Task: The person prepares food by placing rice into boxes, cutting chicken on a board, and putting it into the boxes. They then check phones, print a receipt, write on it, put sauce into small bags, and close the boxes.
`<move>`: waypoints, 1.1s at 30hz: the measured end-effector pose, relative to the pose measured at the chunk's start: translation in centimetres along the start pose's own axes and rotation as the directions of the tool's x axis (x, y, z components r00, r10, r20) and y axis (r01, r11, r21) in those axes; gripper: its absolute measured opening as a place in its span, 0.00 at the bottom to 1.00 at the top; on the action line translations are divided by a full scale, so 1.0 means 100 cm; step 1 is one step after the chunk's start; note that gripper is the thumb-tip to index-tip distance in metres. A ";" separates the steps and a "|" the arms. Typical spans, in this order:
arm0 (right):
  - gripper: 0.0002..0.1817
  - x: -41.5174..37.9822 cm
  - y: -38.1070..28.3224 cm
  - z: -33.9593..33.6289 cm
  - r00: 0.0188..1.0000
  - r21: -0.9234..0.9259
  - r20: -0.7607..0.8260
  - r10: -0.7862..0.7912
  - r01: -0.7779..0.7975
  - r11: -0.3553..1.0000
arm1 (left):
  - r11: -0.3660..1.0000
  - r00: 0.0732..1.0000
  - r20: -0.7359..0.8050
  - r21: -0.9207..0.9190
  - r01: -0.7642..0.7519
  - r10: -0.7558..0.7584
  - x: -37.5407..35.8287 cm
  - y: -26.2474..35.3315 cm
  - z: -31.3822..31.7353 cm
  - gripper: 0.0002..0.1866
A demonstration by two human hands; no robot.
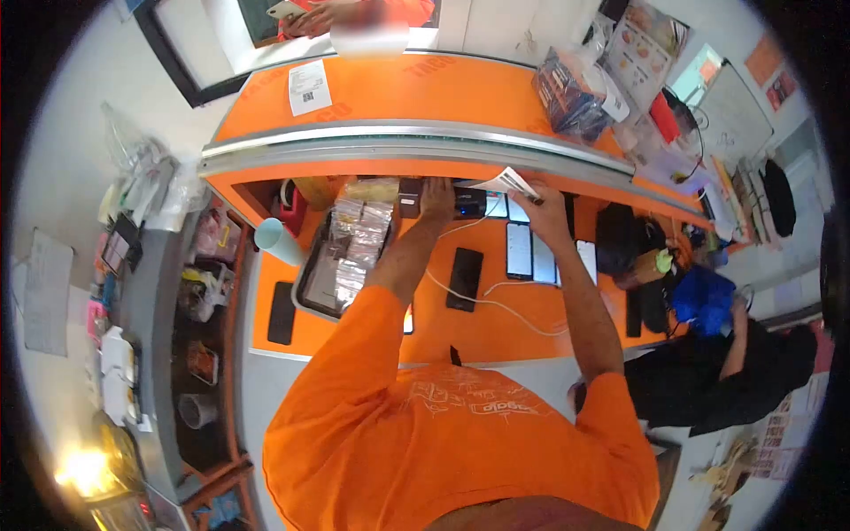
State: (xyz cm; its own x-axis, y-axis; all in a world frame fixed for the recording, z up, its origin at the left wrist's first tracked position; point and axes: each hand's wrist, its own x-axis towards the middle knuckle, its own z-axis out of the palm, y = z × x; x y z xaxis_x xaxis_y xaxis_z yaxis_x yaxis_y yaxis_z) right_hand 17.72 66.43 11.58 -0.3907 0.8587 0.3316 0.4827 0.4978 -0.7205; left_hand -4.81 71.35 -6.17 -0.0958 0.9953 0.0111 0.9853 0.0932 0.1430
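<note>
My left hand [436, 200] reaches under the counter ledge. Its fingers are stretched forward, resting on or against a dark box-like device [467, 203] with a small blue light. In my right hand [544, 214] is a white paper slip [513, 182], pinched near its right end, that looks like a receipt. Just below that hand lie several phones with lit screens, among them one phone [518, 250]. A dark phone [465, 279] and a white cable [522, 320] lie between my arms. Left of my left forearm sits a tray [305, 305] with small clear packets [359, 239].
A light blue cup [277, 240] stands left of the tray, near another dark phone [282, 312]. The metal-edged ledge [407, 134] crosses above my hands, bearing a printed receipt [309, 88]. A person in black [726, 376] is at the right; another person's hands [310, 18] hold a phone beyond the counter.
</note>
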 end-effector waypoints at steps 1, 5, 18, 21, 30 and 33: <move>0.14 -0.003 -0.009 -0.007 0.995 0.011 0.021 0.092 -0.093 0.996 | 1.000 0.997 0.076 0.021 0.004 -0.005 0.010 0.000 0.001 0.61; 0.13 -0.011 -0.005 -0.017 0.996 0.108 0.078 0.050 -0.059 0.992 | 0.997 0.962 0.272 0.074 -0.003 -0.017 0.031 -0.008 -0.009 0.63; 0.12 -0.012 0.028 0.000 0.984 0.013 0.104 -0.142 0.141 0.990 | 0.966 0.984 0.177 -0.257 0.030 0.017 0.039 -0.021 0.024 0.59; 0.12 -0.013 0.038 0.004 0.984 0.060 0.092 -0.153 0.148 0.987 | 0.935 0.981 0.192 -0.350 0.056 0.013 0.040 -0.022 0.028 0.58; 0.12 -0.026 0.036 -0.003 0.989 0.000 0.112 -0.096 0.096 0.995 | 0.813 0.994 0.099 -0.582 0.024 0.042 0.039 -0.022 0.028 0.52; 0.12 -0.031 0.041 -0.003 0.991 0.011 0.112 -0.078 0.077 0.997 | 0.829 0.995 0.047 -0.557 -0.047 0.088 0.033 -0.023 0.021 0.50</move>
State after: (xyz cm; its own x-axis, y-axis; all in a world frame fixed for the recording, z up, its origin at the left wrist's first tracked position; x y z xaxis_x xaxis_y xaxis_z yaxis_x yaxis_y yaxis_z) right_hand 21.13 65.90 7.76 -0.5124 0.7984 0.3162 0.4426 0.5611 -0.6995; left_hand -7.05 74.43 -8.51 -0.0022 0.9997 -0.0228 0.7424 0.0169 0.6697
